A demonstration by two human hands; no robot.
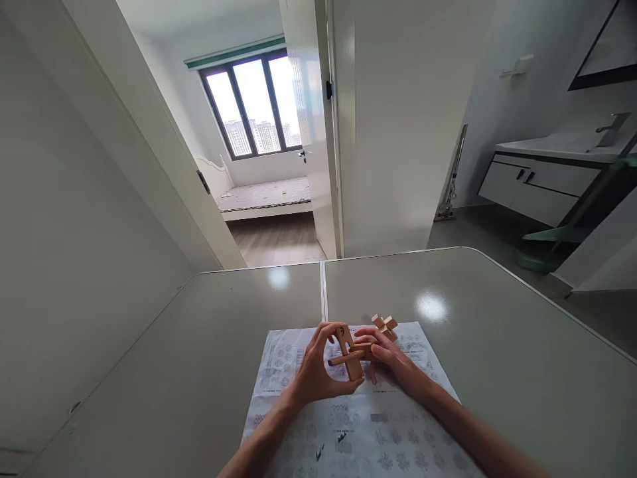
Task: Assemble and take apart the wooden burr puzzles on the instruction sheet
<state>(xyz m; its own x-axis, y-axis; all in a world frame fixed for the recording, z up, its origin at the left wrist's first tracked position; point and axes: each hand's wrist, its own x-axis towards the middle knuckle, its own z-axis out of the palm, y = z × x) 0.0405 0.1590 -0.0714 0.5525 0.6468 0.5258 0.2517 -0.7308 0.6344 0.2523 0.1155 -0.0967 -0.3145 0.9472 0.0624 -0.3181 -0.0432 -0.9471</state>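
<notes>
My left hand [313,368] curls around crossed wooden puzzle pieces [351,356], thumb below and fingers arched over the upright bar. My right hand [385,358] pinches the same pieces from the right side, fingers closed on the horizontal bar. Both hands hover just over a printed instruction sheet [363,425] spread on the grey table [497,345]. A second small assembled wooden puzzle [385,325] rests on the sheet just beyond my right hand.
The table has a seam down its middle and rounded far corners. Beyond it stand an open doorway to a bedroom with a window [256,106], a white wall [398,133], and a vanity cabinet [542,182] at the right.
</notes>
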